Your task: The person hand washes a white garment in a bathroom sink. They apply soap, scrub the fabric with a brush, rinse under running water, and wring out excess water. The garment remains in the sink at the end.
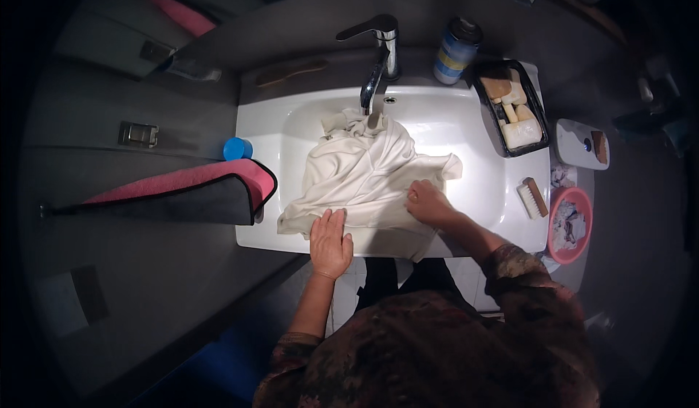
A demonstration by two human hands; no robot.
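Note:
A cream-white cloth garment [366, 173] lies crumpled in the white washbasin [480, 233], with its lower part over the front rim. Flat on the garment's lower left part rests my left hand [329, 241], its fingers held straight and nothing gripped. My right hand [428, 203] is curled on the garment's right part; whether it pinches the fabric or holds something small is hidden by the fingers. Above the garment's bunched top end stands a chrome faucet [386, 47].
Soap pieces fill a black tray [538, 96] at the back right. Nearby are a spray can [458, 50], a wooden scrubbing brush [532, 197] and a pink basin [585, 200] of cloth. At left are a blue cap [237, 149] and a hanging pink-and-grey towel [218, 173]. Behind lies a wooden-handled brush [289, 72].

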